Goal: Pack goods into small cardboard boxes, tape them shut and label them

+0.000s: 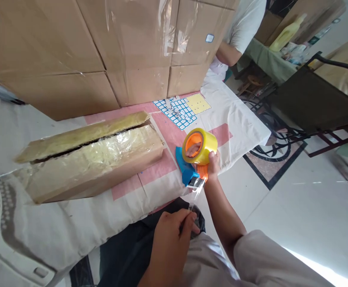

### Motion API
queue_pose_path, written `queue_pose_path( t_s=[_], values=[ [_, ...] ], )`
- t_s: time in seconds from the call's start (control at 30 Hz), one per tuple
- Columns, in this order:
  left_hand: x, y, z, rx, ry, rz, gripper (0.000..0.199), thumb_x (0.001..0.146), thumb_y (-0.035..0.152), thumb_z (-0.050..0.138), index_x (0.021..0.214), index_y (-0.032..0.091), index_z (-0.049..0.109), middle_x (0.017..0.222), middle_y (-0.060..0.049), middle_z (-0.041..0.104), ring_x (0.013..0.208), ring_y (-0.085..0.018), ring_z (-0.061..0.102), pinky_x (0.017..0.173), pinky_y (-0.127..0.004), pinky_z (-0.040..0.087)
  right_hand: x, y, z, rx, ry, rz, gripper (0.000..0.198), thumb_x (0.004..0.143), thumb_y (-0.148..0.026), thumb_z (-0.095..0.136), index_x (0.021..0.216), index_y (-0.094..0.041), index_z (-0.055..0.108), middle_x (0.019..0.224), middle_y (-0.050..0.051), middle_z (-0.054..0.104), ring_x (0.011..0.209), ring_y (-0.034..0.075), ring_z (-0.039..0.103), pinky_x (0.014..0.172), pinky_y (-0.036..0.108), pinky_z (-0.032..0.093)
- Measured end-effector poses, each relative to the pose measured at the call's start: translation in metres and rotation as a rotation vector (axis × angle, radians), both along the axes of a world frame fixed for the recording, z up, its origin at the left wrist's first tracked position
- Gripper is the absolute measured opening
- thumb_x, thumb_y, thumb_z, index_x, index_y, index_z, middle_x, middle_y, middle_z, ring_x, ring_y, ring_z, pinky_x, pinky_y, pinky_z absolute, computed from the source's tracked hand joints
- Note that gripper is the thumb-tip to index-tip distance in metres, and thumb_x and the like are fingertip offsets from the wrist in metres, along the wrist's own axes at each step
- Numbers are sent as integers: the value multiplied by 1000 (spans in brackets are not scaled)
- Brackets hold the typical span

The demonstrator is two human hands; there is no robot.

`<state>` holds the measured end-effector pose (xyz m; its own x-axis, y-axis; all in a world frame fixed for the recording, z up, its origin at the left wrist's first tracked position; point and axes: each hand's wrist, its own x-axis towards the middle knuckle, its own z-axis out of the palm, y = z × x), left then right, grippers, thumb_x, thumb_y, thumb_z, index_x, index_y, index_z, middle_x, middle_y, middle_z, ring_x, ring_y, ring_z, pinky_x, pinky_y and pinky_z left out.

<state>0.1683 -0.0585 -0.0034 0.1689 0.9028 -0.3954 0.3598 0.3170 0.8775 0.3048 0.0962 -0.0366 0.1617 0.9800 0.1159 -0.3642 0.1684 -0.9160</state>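
My right hand (213, 164) grips a tape dispenser (187, 172) with blue and orange parts, loaded with a wide roll of yellowish clear tape (209, 146). Some of its fingers show through the roll's orange core. From the dispenser's toothed edge a clear strip of tape (198, 192) runs down to my left hand (174, 228), whose thumb and fingers pinch its end. Left of the dispenser, on the cloth-covered table, lies a long cardboard box (102, 167). Tape covers its top, where a dark gap runs lengthwise beside a raised flap.
Stacked, taped cartons (138, 52) rise behind the box. Sticker sheets with blue-edged labels (176, 113) and a yellow sheet (198, 104) lie before them. A white perforated plastic chair (15, 255) is at lower left, a dark folding chair (320, 95) at right. Another person's arm (229, 54) shows behind the cartons.
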Motion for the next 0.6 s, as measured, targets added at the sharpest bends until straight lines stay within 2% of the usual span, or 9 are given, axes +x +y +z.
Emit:
queue_pose_path(
  t_s=[0.1, 0.2, 0.3, 0.4, 0.5, 0.6],
  values=[
    [0, -4, 2, -23, 19, -20, 37, 99, 37, 48, 74, 27, 73, 72, 2, 78, 76, -21, 64, 78, -32, 42, 2, -4, 3, -35, -15, 99, 41, 73, -61, 71, 77, -21, 71, 66, 7, 69, 63, 26, 68, 60, 40, 58],
    [-2, -7, 5, -54, -22, -37, 36, 99, 38, 48, 76, 26, 73, 69, 3, 76, 72, -19, 63, 76, -31, 41, 4, -4, 0, -15, 1, 65, 37, 73, -58, 68, 74, -21, 71, 67, 7, 69, 62, 25, 67, 59, 40, 56],
    [-8, -3, 7, -26, -14, -53, 34, 99, 37, 49, 76, 25, 73, 69, 3, 77, 69, -18, 63, 72, -30, 42, 2, -2, 0, -9, 15, 21, 42, 76, -63, 64, 70, -23, 70, 66, 7, 68, 62, 25, 66, 62, 41, 57],
    [-14, 5, 4, 22, -22, -69, 38, 99, 35, 49, 71, 24, 71, 67, 2, 76, 65, -17, 65, 69, -29, 43, -5, -9, 7, -17, 53, 88, 52, 79, -74, 56, 68, -24, 68, 63, 6, 64, 63, 25, 65, 66, 43, 59],
    [-15, 8, -4, 217, 70, -135, 34, 97, 26, 51, 70, 24, 71, 70, 1, 76, 67, -17, 68, 72, -30, 45, -10, -28, 20, -38, 89, 203, 57, 85, -77, 49, 64, -26, 64, 47, 1, 52, 58, 25, 63, 62, 41, 59],
    [-13, -7, -10, 621, 330, -291, 24, 89, 16, 57, 70, 24, 69, 66, -1, 73, 66, -19, 68, 74, -33, 47, -2, -58, 37, -132, 2, 407, 65, 87, -79, 47, 52, -25, 56, 35, 0, 41, 46, 23, 57, 47, 36, 53]
  ],
)
